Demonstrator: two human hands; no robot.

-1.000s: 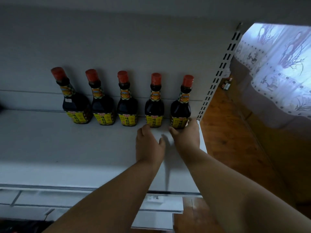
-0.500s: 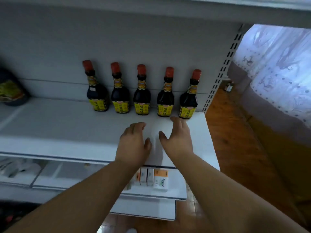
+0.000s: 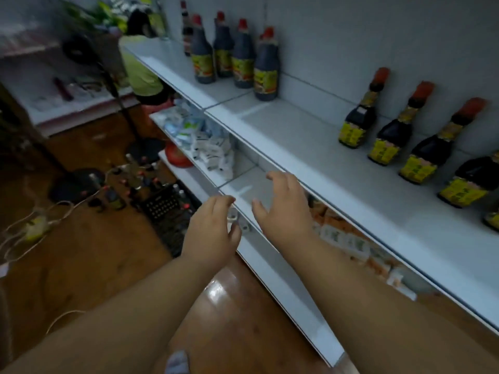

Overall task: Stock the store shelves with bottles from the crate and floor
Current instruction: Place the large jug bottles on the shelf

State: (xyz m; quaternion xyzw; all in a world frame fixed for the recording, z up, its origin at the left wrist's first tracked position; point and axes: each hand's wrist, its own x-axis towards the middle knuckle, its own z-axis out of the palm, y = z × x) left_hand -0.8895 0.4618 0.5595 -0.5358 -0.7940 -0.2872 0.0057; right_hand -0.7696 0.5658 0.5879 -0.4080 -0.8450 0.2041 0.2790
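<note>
At nine o'clock of the empty, half-spread left hand (image 3: 213, 228) and right hand (image 3: 283, 209), the crate (image 3: 164, 209) and floor bottles (image 3: 135, 176) wait; best crouch, grip one bottle per hand by the body, and keep them upright for the shelf (image 3: 324, 163).

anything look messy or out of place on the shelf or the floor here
The shelf bottles stand upright in tidy rows. The floor is the odd part: loose bottles cluster beside the black crate, with white cables trailing across the boards, a possible trip hazard. Both hands are empty.
</note>
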